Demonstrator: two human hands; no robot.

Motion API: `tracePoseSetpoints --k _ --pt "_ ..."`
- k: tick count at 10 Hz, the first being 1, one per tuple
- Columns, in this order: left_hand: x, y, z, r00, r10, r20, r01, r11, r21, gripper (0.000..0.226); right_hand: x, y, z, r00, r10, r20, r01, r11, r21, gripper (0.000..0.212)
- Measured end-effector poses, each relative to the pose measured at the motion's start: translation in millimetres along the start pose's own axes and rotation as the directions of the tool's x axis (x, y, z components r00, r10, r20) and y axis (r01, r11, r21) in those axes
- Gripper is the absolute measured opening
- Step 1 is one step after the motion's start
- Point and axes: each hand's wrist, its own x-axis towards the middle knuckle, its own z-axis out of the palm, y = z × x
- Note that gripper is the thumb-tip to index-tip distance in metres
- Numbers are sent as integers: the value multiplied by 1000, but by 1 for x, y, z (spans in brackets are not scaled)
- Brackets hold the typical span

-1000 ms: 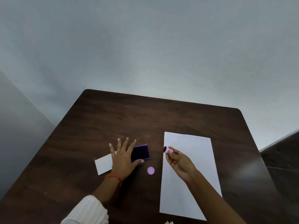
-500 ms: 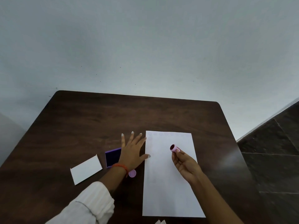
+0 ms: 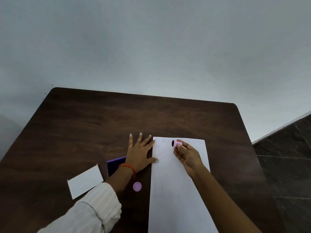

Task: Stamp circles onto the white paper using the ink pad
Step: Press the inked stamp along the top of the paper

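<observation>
Head view. The landmark is the white paper [image 3: 178, 185], a long sheet lying flat on the dark wooden table [image 3: 104, 125], its long side running away from the person. All places below are given from this sheet.

Right hand [image 3: 187, 156]: held above the far part of the sheet, palm turned inward. Its thumb and fingertips [image 3: 179, 145] pinch a small pink stamp [image 3: 176, 143], which lies on its side in the grip with its dark inked face turned toward the sheet's left edge. The stamp is over the sheet near its far edge; whether it touches the paper cannot be told.

Along the far edge of the sheet runs a faint row of pale circular marks [image 3: 164, 140]; they are too weak to count with confidence.

Left hand [image 3: 139, 154]: laid flat on the table just beside the sheet's left edge, fingers spread, holding nothing. The thumb tip reaches onto the sheet's left margin. An orange band [image 3: 128, 166] circles the wrist, and a pale striped sleeve [image 3: 94, 211] covers the forearm.

The ink pad [image 3: 116, 165], purple with a dark surface, lies on the table left of the sheet, partly hidden under the left wrist.

A small round lilac cap [image 3: 137, 186] lies on the table near the sheet's left edge, on the near side of the left wrist, apart from both.

A small white card [image 3: 85, 181] lies further left, beyond the ink pad.
</observation>
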Motion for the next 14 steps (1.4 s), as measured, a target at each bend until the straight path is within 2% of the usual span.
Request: tracePoseSetpoints --k 1,2,3,4,6,7,9,11,14 --pt "-1 -1 1 1000 -1 3 1 1000 8 78 6 2 9 993 -96 -69 86 986 -141 21" --pt "-1 -2 1 1000 2 -4 -2 1000 -2 79 8 7 17 964 -258 -59 224 915 -335 21" --pt "-1 -3 1 1000 5 -1 -5 1000 -11 80 10 13 24 915 -404 -11 342 788 -512 21" --pt "-1 -4 3 1000 2 5 -2 1000 -17 80 15 15 30 899 -438 23 329 639 -695 25" --pt "1 -5 6 1000 0 15 0 1000 -14 81 21 19 33 905 -414 102 292 428 -855 27" --pt "1 -5 6 1000 0 18 1 1000 -23 80 22 18 37 903 -410 132 292 358 -887 28" --pt "0 -5 6 1000 2 11 -1 999 -35 80 20 17 38 857 -435 276 383 181 -906 28" --pt "-1 -5 5 1000 1 6 -1 999 -44 80 20 18 37 790 -434 432 468 -26 -883 31" --pt "0 -5 7 1000 5 0 -5 998 -59 80 19 20 35 678 -484 553 570 -128 -812 28"
